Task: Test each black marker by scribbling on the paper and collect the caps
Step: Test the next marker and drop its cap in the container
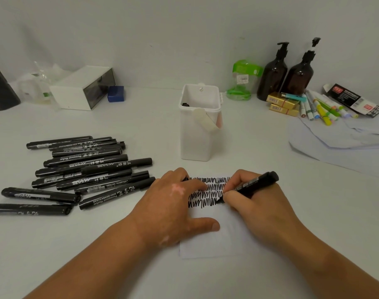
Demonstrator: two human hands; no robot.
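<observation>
My black marker (255,183) sits in my right hand (257,206), just right of centre in the frame. Thumb and fingers pinch its barrel low down, the uncapped tip touches the paper (216,244) and the rear end tilts up to the right. The tip rests at the right end of the lowest of four rows of black scribble (208,190) across the sheet's upper part. My left hand (171,203) lies palm down on the sheet's left side, thumb stretched out flat and forefinger reaching over the scribble, pressing the paper to the white table (259,147). Something small and dark shows by its fingertips; I cannot tell what it is

At the left of the frame a loose pile of black markers (87,169) lies on the table. Above the paper stands a tall white container (197,134) with something dark (185,104) just inside its rim. At the upper right stand two brown pump bottles (272,76) beside a heap of coloured pens (322,108)
</observation>
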